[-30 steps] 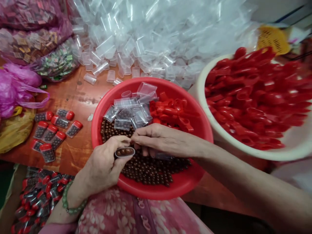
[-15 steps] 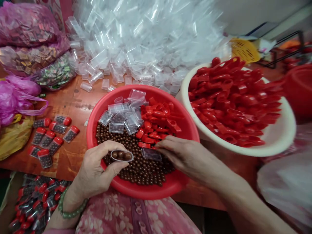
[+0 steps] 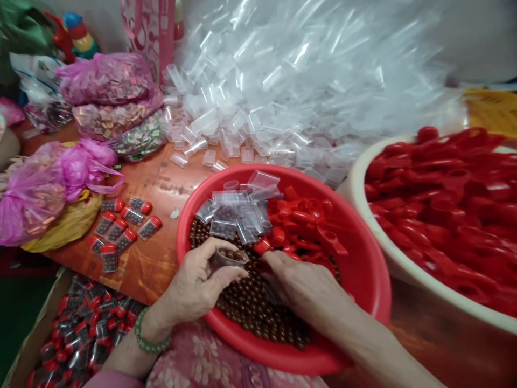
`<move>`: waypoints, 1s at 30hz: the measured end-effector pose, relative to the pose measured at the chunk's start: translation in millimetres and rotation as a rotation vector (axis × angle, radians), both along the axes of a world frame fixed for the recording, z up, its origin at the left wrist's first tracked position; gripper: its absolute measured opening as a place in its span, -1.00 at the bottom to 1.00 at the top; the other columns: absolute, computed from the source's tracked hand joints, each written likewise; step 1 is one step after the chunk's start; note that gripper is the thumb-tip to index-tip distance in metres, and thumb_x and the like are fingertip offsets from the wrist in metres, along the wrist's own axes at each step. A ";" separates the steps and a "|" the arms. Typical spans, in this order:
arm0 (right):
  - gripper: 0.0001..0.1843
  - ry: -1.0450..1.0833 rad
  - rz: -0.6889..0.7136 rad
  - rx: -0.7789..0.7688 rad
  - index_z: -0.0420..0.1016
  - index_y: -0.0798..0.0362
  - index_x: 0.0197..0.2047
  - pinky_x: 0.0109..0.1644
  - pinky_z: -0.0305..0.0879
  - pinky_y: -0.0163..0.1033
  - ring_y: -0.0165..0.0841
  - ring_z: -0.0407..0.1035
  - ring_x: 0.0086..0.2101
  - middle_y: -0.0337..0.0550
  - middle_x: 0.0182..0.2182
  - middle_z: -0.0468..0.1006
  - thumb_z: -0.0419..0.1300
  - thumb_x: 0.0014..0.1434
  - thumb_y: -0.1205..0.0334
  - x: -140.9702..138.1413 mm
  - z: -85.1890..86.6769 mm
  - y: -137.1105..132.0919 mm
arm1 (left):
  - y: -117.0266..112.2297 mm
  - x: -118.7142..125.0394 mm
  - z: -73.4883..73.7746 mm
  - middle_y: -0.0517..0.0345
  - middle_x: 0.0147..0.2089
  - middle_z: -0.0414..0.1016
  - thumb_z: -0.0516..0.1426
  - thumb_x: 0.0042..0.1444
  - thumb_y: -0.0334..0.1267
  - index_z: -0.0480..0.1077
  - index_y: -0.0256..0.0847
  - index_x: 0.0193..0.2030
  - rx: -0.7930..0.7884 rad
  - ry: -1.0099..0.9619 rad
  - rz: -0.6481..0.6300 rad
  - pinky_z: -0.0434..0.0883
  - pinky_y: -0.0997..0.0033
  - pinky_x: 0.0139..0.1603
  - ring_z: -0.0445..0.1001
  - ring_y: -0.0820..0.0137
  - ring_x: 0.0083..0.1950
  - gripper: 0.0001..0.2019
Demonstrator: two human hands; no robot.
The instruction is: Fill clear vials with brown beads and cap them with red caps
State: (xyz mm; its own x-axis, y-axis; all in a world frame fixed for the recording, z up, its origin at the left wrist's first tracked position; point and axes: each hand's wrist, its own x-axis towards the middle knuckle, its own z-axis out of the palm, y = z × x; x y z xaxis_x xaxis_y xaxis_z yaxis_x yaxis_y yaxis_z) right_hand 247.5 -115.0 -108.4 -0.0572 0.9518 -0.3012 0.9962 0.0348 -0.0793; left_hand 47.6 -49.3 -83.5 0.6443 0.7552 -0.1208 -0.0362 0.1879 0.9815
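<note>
My left hand [image 3: 197, 283] grips a small clear plastic container [image 3: 228, 257] between thumb and fingers, its oval mouth facing up with brown balls inside. My right hand [image 3: 301, 285] reaches into the red basin [image 3: 375, 258], fingers pinched together beside the red plastic caps [image 3: 307, 215]; whatever is between its fingertips is hidden. Below both hands lie many loose brown balls [image 3: 258, 315]. Several empty clear containers [image 3: 238, 207] rest on the balls at the back left of the basin.
Filled containers with red caps [image 3: 125, 226] lie on the wooden table [image 3: 161, 258], with more in a box [image 3: 86, 328] below. A cream tub [image 3: 363, 199] of red parts stands right. Behind is a heap of clear containers [image 3: 283, 91]; pink bags [image 3: 109, 81] sit left.
The view has swung left, so things appear further right and a little lower. My left hand still holds the container, now tilted more. My right hand has moved closer to it.
</note>
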 end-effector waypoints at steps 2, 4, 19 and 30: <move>-0.87 0.147 -0.009 0.119 0.42 0.06 -0.23 -0.53 0.20 -0.27 -0.32 0.44 -0.54 -0.17 -0.46 0.54 0.05 0.24 0.31 6.1 0.1 -2.4 | 0.8 0.5 1.8 0.02 -0.22 0.51 0.19 0.17 -0.12 0.35 -0.28 -0.12 -0.140 -0.074 -0.023 0.51 0.38 -0.14 0.56 0.40 -0.23 -0.73; -0.84 0.405 -0.063 0.281 0.44 0.03 -0.18 -0.35 0.39 -0.22 -0.29 0.50 -0.40 -0.13 -0.37 0.58 0.08 0.27 0.17 12.8 6.0 -5.3 | 1.7 1.0 3.4 -0.01 -0.19 0.52 0.22 0.13 -0.09 0.34 -0.29 -0.13 -0.210 -0.125 -0.035 0.51 0.38 -0.16 0.57 0.39 -0.23 -0.68; -0.73 0.952 -0.021 0.556 0.51 -0.15 -0.05 -0.24 0.52 -0.33 -0.35 0.53 -0.26 -0.18 -0.24 0.59 0.19 0.22 0.35 -7.6 62.3 11.9 | -0.9 9.3 1.2 0.10 -0.27 0.49 0.20 0.14 -0.18 0.36 -0.26 -0.04 -0.253 -0.093 -0.142 0.42 0.46 -0.15 0.50 0.46 -0.28 -0.70; -0.72 0.690 0.171 0.581 0.50 -0.12 0.02 -0.27 0.49 -0.49 -0.43 0.55 -0.27 -0.21 -0.22 0.59 0.12 0.28 0.32 16.3 71.1 5.5 | 5.6 9.1 8.3 0.13 -0.25 0.45 0.12 0.16 -0.37 0.34 -0.29 -0.10 -0.261 -0.053 -0.112 0.37 0.54 -0.17 0.43 0.54 -0.27 -0.84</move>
